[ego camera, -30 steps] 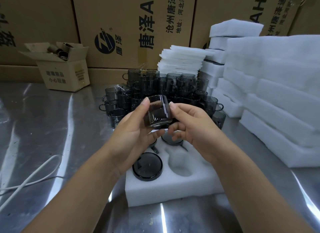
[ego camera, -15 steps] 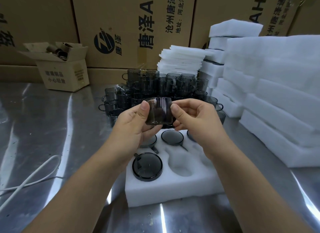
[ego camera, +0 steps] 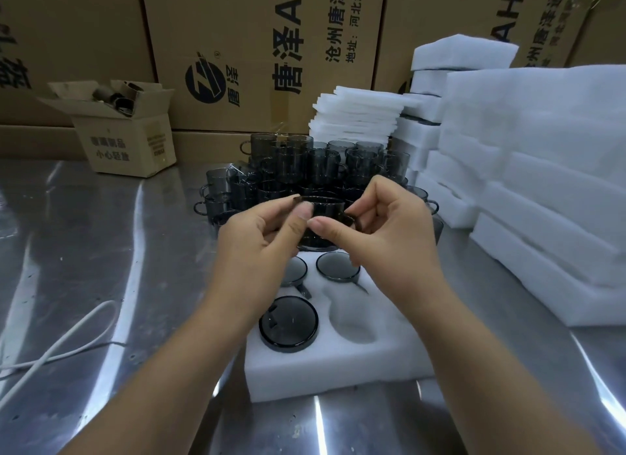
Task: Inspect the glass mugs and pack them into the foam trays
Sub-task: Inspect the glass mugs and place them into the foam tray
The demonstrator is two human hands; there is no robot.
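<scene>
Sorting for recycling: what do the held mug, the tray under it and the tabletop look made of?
Mug: smoky grey glass, see-through and glossy. Tray: white foam, matte and soft-edged. Tabletop: probably stainless steel, given its streaky bright reflections.

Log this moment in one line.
step: inspect | left hand, right hand: hold mug | tray: three packed mugs visible, front-right pocket empty

Mug point(ego camera: 326, 208) mostly hidden by fingers of left hand point(ego camera: 257, 241) and right hand point(ego camera: 389, 232). Foam tray point(ego camera: 325, 376) 3 o'clock side under the right forearm. Small box point(ego camera: 125, 142) contents, 10 o'clock, blurred. Cable point(ego camera: 50, 353) cut off at the 8 o'clock edge.
</scene>
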